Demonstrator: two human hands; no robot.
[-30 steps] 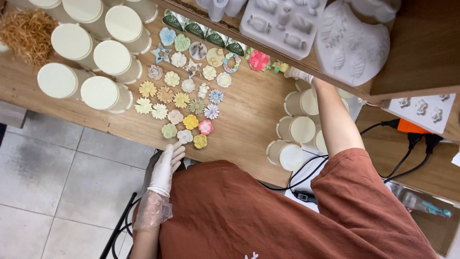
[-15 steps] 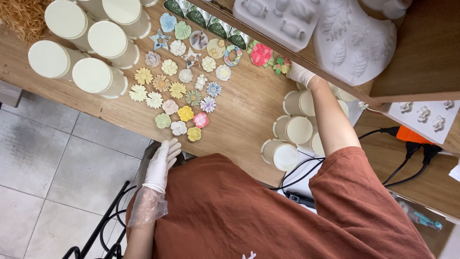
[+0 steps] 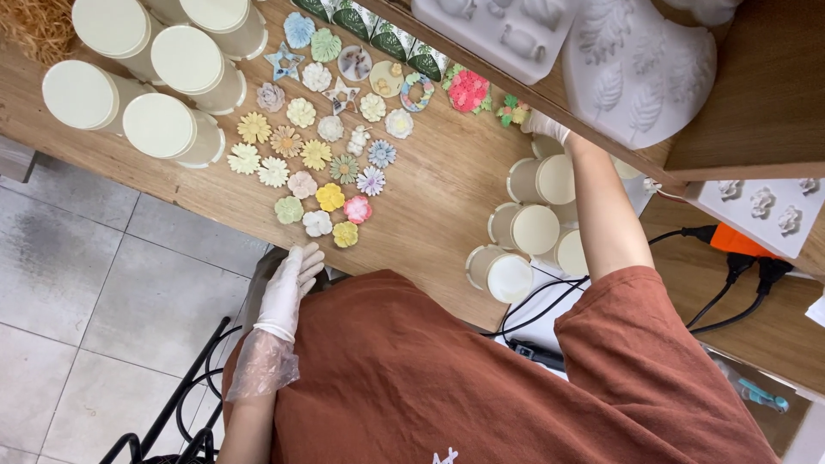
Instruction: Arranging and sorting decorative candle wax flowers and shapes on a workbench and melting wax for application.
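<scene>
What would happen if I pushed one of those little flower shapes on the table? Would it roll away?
The yellow flower piece nearest the gloved left hand looks flat and lies flat on the wooden table, so it would probably slide, not roll. It seems small and moulded, so likely light. Its thin petal edges might chip.

Bright, even daylight with soft, faint shadows and no harsh glare. Edges look slightly stretched, perhaps from a wide lens; focus stays sharp.

4 small green-and-white leaf-printed packets (image 3: pixel 378 30) lie in a row along the table's far edge.
</scene>
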